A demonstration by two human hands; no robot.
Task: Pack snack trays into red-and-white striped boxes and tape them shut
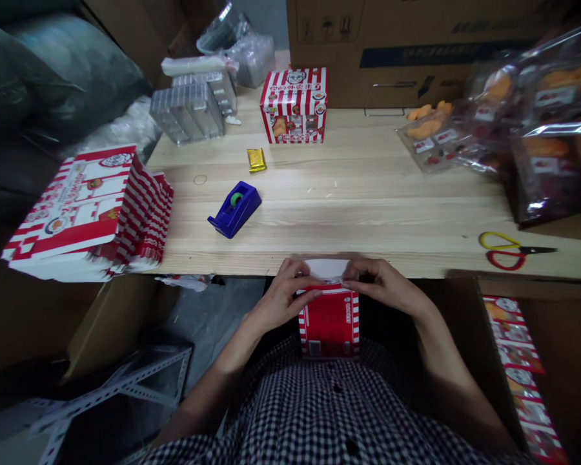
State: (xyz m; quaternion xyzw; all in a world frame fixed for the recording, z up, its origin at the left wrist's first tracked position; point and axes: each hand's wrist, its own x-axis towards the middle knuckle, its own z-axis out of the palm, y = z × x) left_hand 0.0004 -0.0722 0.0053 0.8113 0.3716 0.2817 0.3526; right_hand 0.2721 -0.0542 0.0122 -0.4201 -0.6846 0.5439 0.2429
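A red and white striped box (329, 323) is held against my body at the table's front edge, its printed panel facing up toward me. At its far end a white flap (326, 268) shows between my hands. My left hand (290, 287) grips the left side of that end, fingers bent and thumb lying over the red panel. On the right side, my right hand (372, 281) pinches the same edge with thumb and fingers together. The inside of the box is hidden.
On the wooden table (358, 194) are a blue tape dispenser (235, 210), a yellow packet (256, 160), a finished-looking striped box (294, 106) and scissors (518, 250). Flattened striped boxes (91, 213) are stacked left; clear plastic containers (188, 110) stand behind. Bagged items (547, 142) lie right.
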